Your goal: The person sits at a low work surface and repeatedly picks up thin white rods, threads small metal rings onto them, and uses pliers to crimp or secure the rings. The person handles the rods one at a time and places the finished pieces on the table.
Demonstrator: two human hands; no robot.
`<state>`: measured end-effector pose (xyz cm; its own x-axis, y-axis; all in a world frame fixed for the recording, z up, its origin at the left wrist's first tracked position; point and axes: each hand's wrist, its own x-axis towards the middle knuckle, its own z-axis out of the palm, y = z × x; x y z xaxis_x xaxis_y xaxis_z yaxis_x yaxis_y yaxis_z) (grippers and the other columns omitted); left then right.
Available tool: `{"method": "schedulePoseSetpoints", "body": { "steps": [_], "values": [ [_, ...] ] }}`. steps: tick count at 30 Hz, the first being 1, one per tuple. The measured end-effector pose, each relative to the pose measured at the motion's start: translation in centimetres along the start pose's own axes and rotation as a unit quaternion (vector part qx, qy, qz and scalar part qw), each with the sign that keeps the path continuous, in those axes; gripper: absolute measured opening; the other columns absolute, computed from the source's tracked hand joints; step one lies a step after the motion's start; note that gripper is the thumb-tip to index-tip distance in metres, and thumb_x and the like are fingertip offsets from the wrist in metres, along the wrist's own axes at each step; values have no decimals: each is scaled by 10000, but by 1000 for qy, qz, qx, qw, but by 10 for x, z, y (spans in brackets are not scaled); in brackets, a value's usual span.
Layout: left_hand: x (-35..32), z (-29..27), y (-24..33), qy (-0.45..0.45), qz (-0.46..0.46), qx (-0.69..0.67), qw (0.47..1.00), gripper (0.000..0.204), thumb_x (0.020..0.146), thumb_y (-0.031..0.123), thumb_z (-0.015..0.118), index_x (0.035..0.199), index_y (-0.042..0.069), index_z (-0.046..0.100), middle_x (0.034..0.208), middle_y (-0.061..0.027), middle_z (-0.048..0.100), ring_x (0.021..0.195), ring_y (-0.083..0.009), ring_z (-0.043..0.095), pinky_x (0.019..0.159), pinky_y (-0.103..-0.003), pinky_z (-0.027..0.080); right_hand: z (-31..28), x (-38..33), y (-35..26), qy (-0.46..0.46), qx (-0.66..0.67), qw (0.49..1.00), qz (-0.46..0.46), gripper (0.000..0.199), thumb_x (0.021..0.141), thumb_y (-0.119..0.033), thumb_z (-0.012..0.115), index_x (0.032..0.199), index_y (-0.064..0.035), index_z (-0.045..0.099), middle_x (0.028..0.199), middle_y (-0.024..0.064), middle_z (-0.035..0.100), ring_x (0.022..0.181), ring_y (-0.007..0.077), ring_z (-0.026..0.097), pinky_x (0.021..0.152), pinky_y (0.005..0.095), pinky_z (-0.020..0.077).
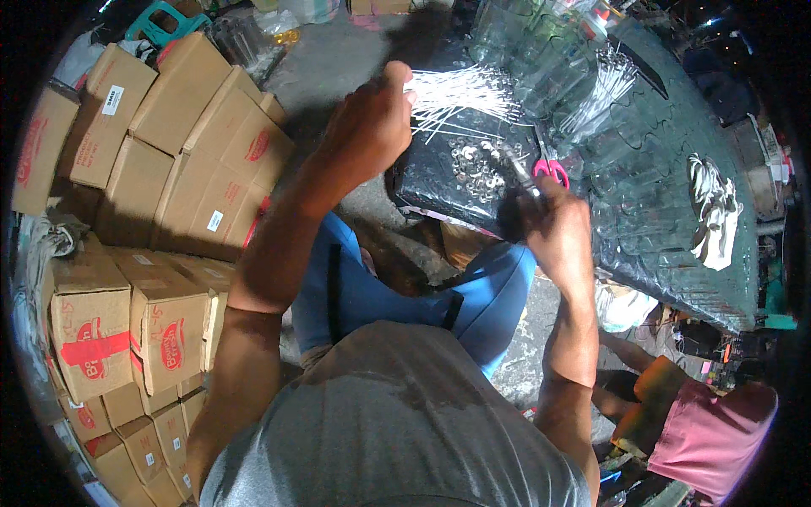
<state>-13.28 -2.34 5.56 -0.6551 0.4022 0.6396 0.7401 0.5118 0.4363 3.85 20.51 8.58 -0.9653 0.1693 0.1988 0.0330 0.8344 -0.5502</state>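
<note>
White wick-like strands point(469, 95) with small metal tips lie in a loose bundle on a low black-covered table point(431, 182). My left hand point(372, 127) is closed at the left end of this bundle, with something white at its fingertips; whether it grips a strand is unclear. Small round metal pieces point(480, 171) are heaped below the strands. My right hand point(559, 230) is closed around a slim silver metal tool point(520, 171), whose tip points up and left beside that heap. Just above this hand lie pink-handled scissors point(551, 171).
Stacked cardboard boxes point(144, 186) line the left. Clear glasses point(617, 156) crowd the dark table to the right, with another strand bundle point(604, 89) and white gloves point(715, 215). At lower right is another person in a pink shirt point(710, 431). A green stool point(167, 24) stands far left.
</note>
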Motion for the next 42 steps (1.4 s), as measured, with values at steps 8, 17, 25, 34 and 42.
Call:
{"method": "schedulePoseSetpoints", "body": {
  "steps": [8,17,25,34,42],
  "values": [
    [-68,-31,38,-165,-179,-340,908,122,993,63,483,1090,16,542,800,-31,549,656,-87,501,615,-275,442,32,5,-4,10,-52,998,-38,158,850,-40,669,970,52,622,937,279,635,868,479,630,742,513,489],
    [-91,-23,51,-141,-265,-491,818,95,1000,60,495,1071,3,524,841,-79,617,639,-82,502,610,-255,447,32,6,1,33,-91,994,-57,151,844,-41,644,954,53,603,934,281,621,835,479,625,724,521,487],
    [-95,-23,64,-113,-286,-552,775,120,1001,69,522,1086,-14,543,824,-56,632,645,-60,530,595,-230,451,29,5,-1,55,-17,998,0,156,885,-48,672,972,47,583,818,264,640,766,477,626,678,473,486],
    [-99,-14,79,-96,-240,-507,823,119,1019,113,553,1098,24,561,813,-26,600,637,-39,493,534,-200,384,57,-11,-30,2,496,868,4,96,920,16,678,991,-1,615,830,26,640,740,104,595,679,265,500],
    [-98,-22,85,-94,-243,-473,841,112,1022,109,547,1065,14,587,812,-26,632,667,-43,529,558,-208,416,69,-21,-48,1,534,845,-1,82,937,20,663,1018,28,653,866,59,680,764,109,622,705,256,517]
  ]
}}
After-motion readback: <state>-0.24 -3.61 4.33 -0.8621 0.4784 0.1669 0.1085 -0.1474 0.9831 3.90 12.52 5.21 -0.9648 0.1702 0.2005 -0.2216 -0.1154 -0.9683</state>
